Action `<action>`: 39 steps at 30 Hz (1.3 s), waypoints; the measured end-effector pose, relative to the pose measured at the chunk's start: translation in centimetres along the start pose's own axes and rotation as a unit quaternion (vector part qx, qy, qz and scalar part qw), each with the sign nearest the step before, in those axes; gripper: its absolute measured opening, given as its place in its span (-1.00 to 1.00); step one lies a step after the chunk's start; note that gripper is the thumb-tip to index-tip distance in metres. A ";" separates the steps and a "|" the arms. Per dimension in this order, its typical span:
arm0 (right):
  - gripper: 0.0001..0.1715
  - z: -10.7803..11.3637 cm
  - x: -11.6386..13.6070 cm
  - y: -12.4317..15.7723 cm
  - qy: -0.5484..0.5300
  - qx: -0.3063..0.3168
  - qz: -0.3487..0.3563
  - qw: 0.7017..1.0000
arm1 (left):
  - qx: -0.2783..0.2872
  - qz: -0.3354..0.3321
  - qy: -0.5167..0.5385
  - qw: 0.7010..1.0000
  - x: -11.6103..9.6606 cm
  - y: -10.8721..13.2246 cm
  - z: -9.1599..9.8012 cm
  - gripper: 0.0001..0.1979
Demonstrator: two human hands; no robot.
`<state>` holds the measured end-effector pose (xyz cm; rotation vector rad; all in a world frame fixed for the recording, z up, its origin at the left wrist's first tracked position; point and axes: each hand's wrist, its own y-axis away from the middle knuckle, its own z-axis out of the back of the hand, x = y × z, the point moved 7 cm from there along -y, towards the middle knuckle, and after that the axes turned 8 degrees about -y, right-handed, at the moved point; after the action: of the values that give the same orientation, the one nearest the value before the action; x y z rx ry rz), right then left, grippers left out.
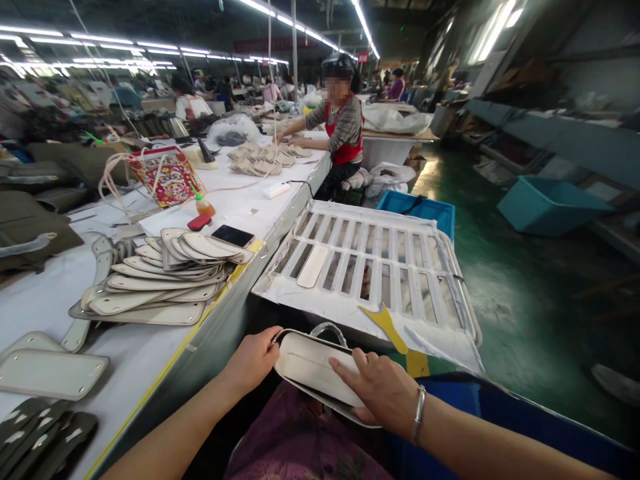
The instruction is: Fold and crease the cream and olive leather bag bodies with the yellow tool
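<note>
Over my lap is a cream bag (320, 367) with a dark rim and a small looped handle on its far side. My left hand (255, 357) grips its left end, fingers closed round the edge. My right hand (383, 387) is on its right part, with the index finger reaching across the pale panel inside and the other fingers curled at the far edge. Part of the bag's right end is hidden under that hand. Left of my hands, a pile of cream oblong panels (155, 283) with dark edges and corner holes lies on the white table (123, 360).
Ahead stands a white slotted rack (345, 283) with one pale strip (313, 267) and a yellow piece (387, 327) on it. A phone (233, 235), glue bottle (204, 205) and printed red bag (167, 177) sit on the table. A blue bin (445, 400) is at my right; a co-worker (345, 127) sits beyond.
</note>
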<state>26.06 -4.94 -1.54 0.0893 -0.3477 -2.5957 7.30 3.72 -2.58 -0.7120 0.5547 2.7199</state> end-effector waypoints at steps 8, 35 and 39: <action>0.02 -0.9 -0.6 -1.7 -0.066 0.031 -0.007 0.997 | 0.032 -0.173 -0.305 0.936 -1.8 -0.1 0.5 -0.52; 0.02 -0.9 -1.2 -0.2 -0.125 0.041 -0.102 0.986 | -0.013 -0.558 -0.422 0.714 -10.6 4.4 -7.5 -0.78; 0.02 -1.0 -0.9 0.0 -0.133 0.037 -0.108 0.984 | -0.004 -0.602 -0.393 0.695 -10.5 4.9 -6.8 -0.82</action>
<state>27.01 -4.76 -2.54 -0.2083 -0.5577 -2.8147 17.16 -5.30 -1.22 0.1820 -0.1606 1.4686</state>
